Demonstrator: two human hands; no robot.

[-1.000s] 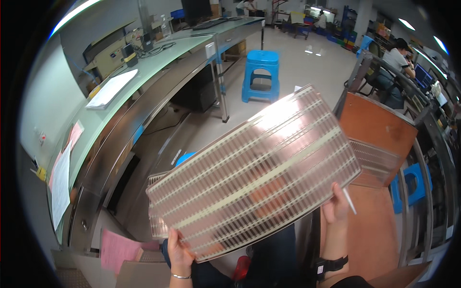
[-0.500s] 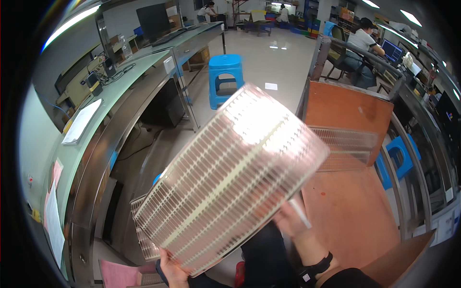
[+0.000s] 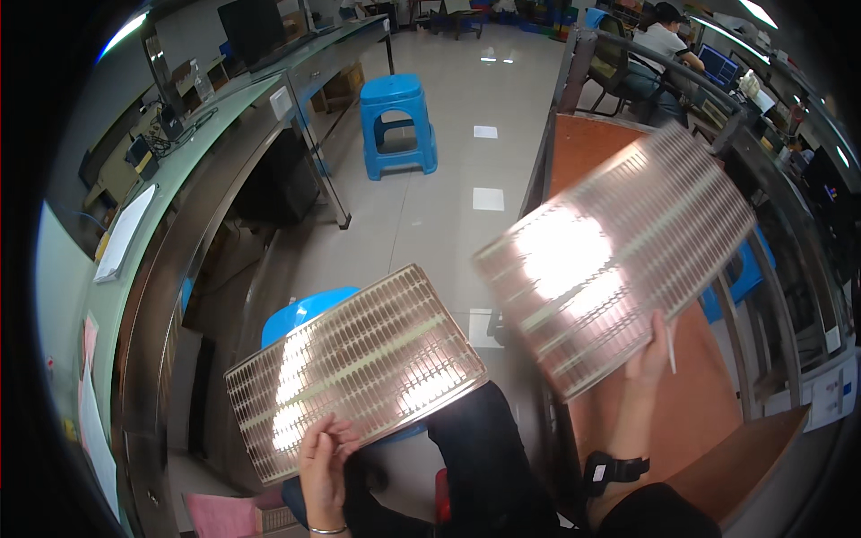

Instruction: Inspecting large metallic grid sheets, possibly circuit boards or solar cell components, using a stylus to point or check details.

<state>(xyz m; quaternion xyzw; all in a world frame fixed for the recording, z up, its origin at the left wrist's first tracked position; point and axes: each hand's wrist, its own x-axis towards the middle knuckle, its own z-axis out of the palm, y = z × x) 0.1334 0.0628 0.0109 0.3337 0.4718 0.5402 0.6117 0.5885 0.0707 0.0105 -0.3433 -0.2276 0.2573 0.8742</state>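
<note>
My right hand [image 3: 647, 357] grips the near edge of a copper-coloured circuit board panel [image 3: 628, 242] with rows of slots, raised and tilted at the right. A thin white stick [image 3: 672, 350] shows beside those fingers; whether the hand holds it too I cannot tell. On the left, a similar panel [image 3: 359, 368] lies in front of me, over a blue stool [image 3: 309, 309] and close to my legs. Over its near edge is my left hand [image 3: 327, 453], fingers loosely bent and apart, holding nothing. Whether more panels lie under this one is hidden.
An orange-brown board cart with a metal frame [image 3: 578, 63] stands at the right. Another blue stool [image 3: 395, 125] is on the floor ahead. A glass-topped workbench [image 3: 238, 112] runs along the left. A person [image 3: 662, 54] sits at a screen at the far right.
The raised panel has moved right toward the cart, carried by my right hand. My left hand has let go of it, and the lower panel has come into view.
</note>
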